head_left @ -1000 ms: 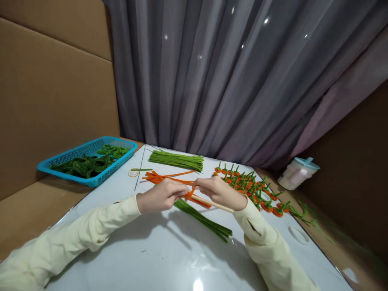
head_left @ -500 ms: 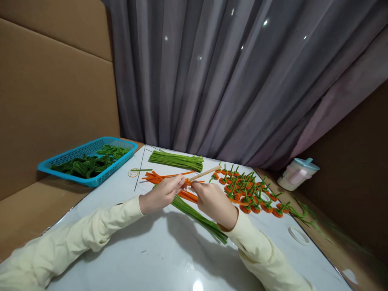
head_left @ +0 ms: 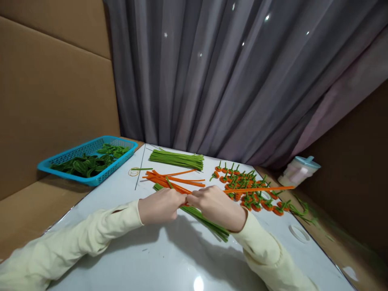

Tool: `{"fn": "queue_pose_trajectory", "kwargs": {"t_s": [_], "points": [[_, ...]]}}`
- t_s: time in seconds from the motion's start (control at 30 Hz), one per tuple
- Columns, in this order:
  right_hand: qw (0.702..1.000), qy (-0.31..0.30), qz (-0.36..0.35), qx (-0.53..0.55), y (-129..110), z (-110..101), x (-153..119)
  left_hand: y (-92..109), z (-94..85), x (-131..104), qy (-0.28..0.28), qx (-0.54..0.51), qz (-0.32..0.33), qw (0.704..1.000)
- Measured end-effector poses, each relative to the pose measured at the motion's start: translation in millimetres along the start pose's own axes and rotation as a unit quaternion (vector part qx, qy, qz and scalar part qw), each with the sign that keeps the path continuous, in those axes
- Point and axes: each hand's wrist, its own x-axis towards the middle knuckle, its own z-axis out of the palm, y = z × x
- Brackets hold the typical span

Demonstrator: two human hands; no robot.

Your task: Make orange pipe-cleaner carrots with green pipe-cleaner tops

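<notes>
Hands: left hand (head_left: 161, 205) and right hand (head_left: 218, 208) together over table (head_left: 163, 260), left's grip hidden | orange strip (head_left: 260, 189): pinched in right hand, pointing toward right edge | green bundle (head_left: 177, 160): near far edge

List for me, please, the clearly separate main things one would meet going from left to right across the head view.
Blue basket → left hand → right hand → lidded cup.

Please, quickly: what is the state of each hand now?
Left hand: closed; anything held is hidden.
Right hand: closed, apparently on the long orange strip.
</notes>
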Motion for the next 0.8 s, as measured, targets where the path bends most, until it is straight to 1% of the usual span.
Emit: {"fn": "queue_pose_trajectory", "kwargs": {"t_s": [0.07,0.13,0.2,0.23,0.3,0.37,0.43,0.47,0.5,0.57,0.63,0.7,0.8], "points": [[0.991,0.007,-0.061,0.122,16,0,0,-1,-5.3,1,-0.004,-0.059,0.04,0.997],[0.968,0.008,-0.111,0.227,28,3,2,-2,-9.7,1,0.001,-0.143,0.073,0.987],[0.948,0.024,-0.125,0.291,33,6,4,-4,-11.0,1,0.001,-0.242,0.08,0.967],[0.943,0.04,-0.117,0.31,34,7,5,-5,-10.3,1,0.0,-0.297,0.075,0.952],[0.938,0.078,-0.081,0.329,31,9,6,-6,-7.1,1,-0.005,-0.418,0.055,0.907],[0.932,0.122,-0.047,0.338,26,8,8,-7,-3.3,2,-0.01,-0.536,0.036,0.843],[0.929,0.157,-0.038,0.333,22,6,9,-8,-1.6,3,-0.012,-0.622,0.027,0.782],[0.93,0.17,-0.037,0.322,20,6,9,-8,-1.7,3,-0.01,-0.646,0.025,0.763],[0.934,0.183,-0.032,0.306,19,5,9,-8,-2.5,3,-0.007,-0.658,0.021,0.753],[0.946,0.194,0.001,0.259,16,5,9,-8,-4.8,3,0.003,-0.666,0.01,0.746],[0.959,0.19,0.046,0.207,13,7,9,-8,-6.6,3,0.004,-0.669,-0.001,0.744],[0.968,0.178,0.076,0.162,9,12,9,-6,-6.9,3,0.001,-0.675,-0.008,0.738],[0.965,0.194,0.101,0.148,3,21,10,-2,-4.8,3,0.021,-0.673,-0.022,0.739]]}}
